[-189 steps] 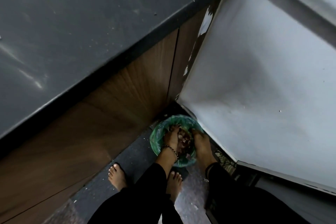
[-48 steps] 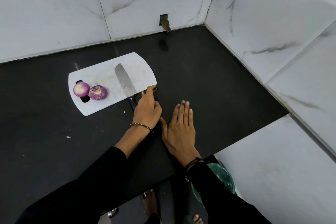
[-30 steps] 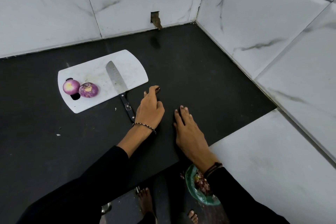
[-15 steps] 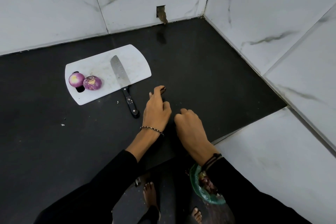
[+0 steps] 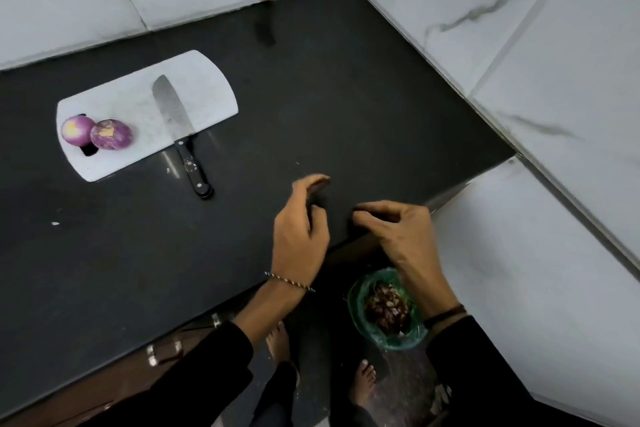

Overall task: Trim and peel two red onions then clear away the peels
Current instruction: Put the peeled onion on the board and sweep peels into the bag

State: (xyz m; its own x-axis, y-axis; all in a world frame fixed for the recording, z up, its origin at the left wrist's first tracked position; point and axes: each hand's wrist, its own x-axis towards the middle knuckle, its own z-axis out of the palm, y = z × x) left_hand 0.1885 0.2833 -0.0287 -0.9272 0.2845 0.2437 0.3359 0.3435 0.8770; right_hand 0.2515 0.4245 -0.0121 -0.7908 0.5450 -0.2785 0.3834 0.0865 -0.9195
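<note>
Both your hands are down at the front edge of the black counter (image 5: 329,97), just beside each other but not touching. Your left hand (image 5: 299,236) is loosely cupped with the thumb lifted, and I can't see anything in it. Your right hand (image 5: 405,232) has its fingers curled in with the tips drawn close together. It's a bit blurry there, so I honestly can't tell if you're pinching some tiny scrap or nothing at all. The two onions are well apart from your hands, over on the left end of the white cutting board (image 5: 138,104). The left onion (image 5: 77,130) and the right onion (image 5: 111,134) both look peeled and purple, they sit snug side by side next to the board's handle hole, and the right one overlaps the left from this angle. The knife (image 5: 173,107) lies with its blade on the board and its black handle sticking off onto the counter toward you. Down on the floor below your right wrist is a bin with a green bag (image 5: 398,340), and the peels (image 5: 386,308) are piled inside it. A few pale specks (image 5: 55,223) sit on the counter to the left.
</note>
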